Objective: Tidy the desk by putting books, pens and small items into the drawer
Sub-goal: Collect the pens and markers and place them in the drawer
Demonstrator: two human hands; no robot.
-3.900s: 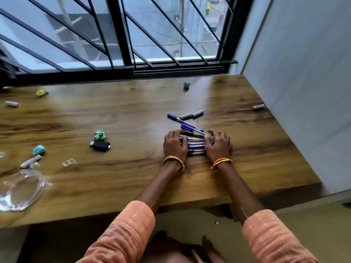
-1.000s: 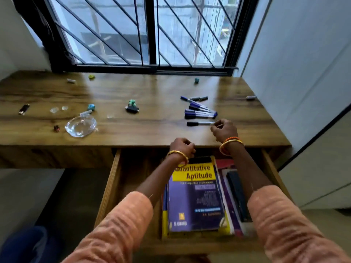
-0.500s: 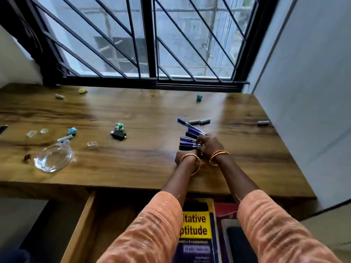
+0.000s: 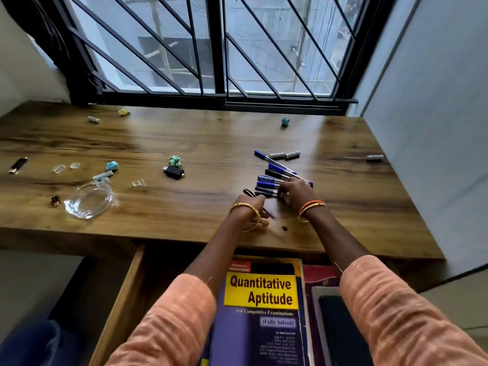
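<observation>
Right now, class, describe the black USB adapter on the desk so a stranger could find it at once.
Start at the wooden desk under the barred window and look to its middle, left of the pile of pens. The black USB adapter lies just in front of a crumpled green paper ball. It is the only boxy black piece there.

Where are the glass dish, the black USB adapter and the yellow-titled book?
glass dish [image 4: 69, 206]: head view, on its near-left rim.
black USB adapter [image 4: 174, 172]: head view, middle of its body.
yellow-titled book [image 4: 260, 290]: head view, on the yellow title panel.
</observation>
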